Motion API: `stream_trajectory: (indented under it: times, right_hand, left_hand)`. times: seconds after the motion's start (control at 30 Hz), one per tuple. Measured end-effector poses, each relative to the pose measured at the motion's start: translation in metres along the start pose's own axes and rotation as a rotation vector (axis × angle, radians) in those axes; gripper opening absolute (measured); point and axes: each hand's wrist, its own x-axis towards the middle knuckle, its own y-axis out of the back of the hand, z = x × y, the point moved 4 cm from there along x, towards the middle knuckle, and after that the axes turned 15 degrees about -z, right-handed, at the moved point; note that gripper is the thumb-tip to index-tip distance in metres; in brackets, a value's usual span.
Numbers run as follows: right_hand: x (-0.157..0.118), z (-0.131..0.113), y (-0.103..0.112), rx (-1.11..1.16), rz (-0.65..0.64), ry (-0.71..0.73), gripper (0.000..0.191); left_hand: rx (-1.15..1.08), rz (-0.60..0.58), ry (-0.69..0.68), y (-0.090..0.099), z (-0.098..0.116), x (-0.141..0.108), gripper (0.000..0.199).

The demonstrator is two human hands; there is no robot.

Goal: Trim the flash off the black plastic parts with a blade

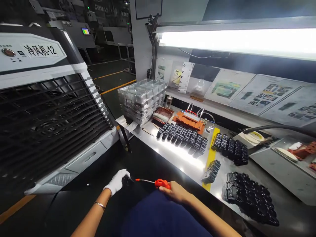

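My left hand (pixel 118 181), in a white glove, is closed on a small black part (pixel 128 179) over the dark floor, short of the bench. My bare right hand (pixel 174 191) grips a red air blow gun (pixel 161 183). The gun's thin metal nozzle points left, and its red tip stops just short of the black part. On the bench to the right, several black moulded parts (pixel 182 136) stand in rows. More black parts (pixel 250 194) are grouped at the near right, and a small stack (pixel 211 171) rests beside the yellow strip (pixel 212 144).
Clear plastic trays (pixel 142 100) are stacked at the bench's far left corner. Behind the rows sits an orange fixture (pixel 189 121) with hoses. A lit tube lamp (pixel 234 41) hangs above. A large air cooler (pixel 49 125) stands on the left. A black hose (pixel 281 127) crosses the right side.
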Motion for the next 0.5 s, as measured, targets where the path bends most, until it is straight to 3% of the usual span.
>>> stream_trajectory:
  times: [0.13, 0.23, 0.33, 0.5]
  right_hand:
    - [0.004, -0.011, -0.002, -0.014, -0.013, -0.006, 0.050]
    - [0.005, -0.020, -0.007, -0.030, -0.041, -0.013, 0.050]
    - [0.007, -0.029, -0.015, -0.055, -0.080, -0.022, 0.050]
    - [0.012, -0.035, -0.023, -0.093, -0.047, -0.062, 0.050]
  left_hand:
    - [-0.152, -0.080, -0.030, 0.018, -0.011, -0.015, 0.022]
    - [-0.298, -0.017, -0.041, 0.027, -0.012, -0.019, 0.025]
    - [-0.395, 0.023, 0.008, 0.028, -0.009, -0.011, 0.038]
    - [-0.365, 0.028, 0.045, 0.024, 0.003, 0.015, 0.034]
